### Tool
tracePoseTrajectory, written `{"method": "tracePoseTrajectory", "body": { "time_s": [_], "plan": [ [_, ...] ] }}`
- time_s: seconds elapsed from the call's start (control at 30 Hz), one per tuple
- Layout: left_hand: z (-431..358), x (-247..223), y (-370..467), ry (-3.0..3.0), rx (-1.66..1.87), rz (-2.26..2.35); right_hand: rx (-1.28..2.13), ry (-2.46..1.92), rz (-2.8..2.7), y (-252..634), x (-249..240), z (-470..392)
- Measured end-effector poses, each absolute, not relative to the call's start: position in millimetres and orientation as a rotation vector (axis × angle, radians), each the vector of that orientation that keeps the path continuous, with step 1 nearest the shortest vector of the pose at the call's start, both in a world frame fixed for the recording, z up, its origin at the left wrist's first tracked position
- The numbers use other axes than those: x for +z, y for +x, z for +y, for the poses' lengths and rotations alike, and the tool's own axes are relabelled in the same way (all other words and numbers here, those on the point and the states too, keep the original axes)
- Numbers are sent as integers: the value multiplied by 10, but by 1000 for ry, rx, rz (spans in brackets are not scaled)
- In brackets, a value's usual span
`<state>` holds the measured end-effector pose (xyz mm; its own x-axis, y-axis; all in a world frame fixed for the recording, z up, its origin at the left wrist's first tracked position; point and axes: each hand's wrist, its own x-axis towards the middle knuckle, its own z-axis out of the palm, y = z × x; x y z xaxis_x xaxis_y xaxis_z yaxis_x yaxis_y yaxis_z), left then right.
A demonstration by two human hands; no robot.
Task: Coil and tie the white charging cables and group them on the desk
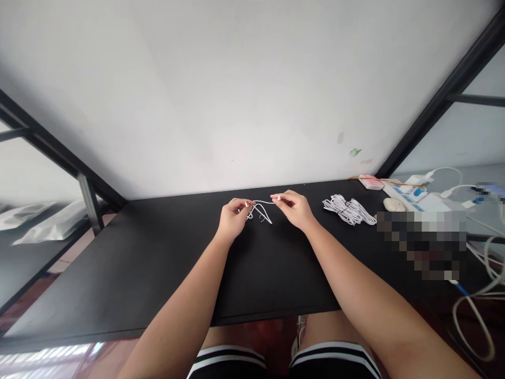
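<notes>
A thin white cable (263, 212) is held between my two hands over the black desk (177, 263). My left hand (234, 217) pinches the cable, with a few loose loops hanging beside its fingers. Thumb and fingers of my right hand (292, 206) are pressed together on a stretch of the same cable, which runs fairly straight from one hand to the other. Whether the loops touch the desk I cannot tell. To the right of my right hand lies a bundle of white cables (349, 209), with a dark tie around its middle.
At the right stand a white mouse (393, 204), a pink-and-white box (371, 182) and a power strip (410, 193) with plugs. A blurred-out patch covers part of that side. Loose cables (473, 316) hang over the right edge. Plastic bags (59, 221) lie at the left. A white wall (236, 105) rises behind.
</notes>
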<state>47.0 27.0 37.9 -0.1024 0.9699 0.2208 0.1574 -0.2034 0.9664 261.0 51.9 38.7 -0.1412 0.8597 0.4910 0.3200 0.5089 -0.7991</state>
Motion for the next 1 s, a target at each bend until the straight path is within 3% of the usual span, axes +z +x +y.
{"method": "tracePoseTrajectory", "body": {
  "time_s": [0.47, 0.7, 1.0],
  "plan": [
    [336, 334, 399, 1358, 1407, 1415, 549, -1179, -1660, 2655, 291, 653],
    [324, 374, 331, 1379, 1352, 1621, 860, -1188, -1651, 2693, 194, 691],
    [306, 414, 178, 1704, 797, 2101, 769, -1403, -1764, 2796, 281, 682]
  ]
}}
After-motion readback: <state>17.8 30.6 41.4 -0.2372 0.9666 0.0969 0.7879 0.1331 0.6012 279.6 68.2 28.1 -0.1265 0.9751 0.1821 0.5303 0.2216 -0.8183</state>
